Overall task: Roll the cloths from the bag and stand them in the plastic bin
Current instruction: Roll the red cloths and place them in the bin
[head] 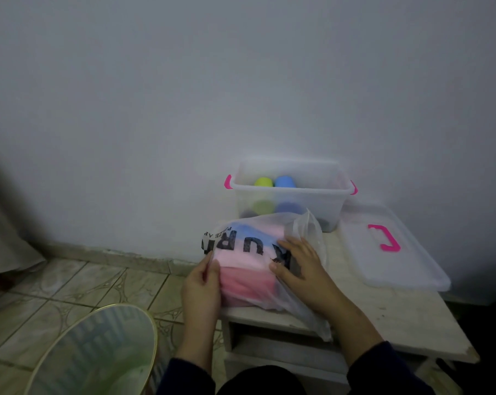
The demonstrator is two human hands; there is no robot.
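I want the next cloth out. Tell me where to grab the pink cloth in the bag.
Take the pink cloth by its near-left edge, reaching in from the left, where the left hand holds the bag; the right hand presses the other side.

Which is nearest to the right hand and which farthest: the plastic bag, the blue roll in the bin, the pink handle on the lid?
From the right hand:
1. Plastic bag, directly under it, touching.
2. Blue roll, behind the bag, standing in the bin.
3. Pink handle, to the right on the lid; close to the roll's distance, hard to call.
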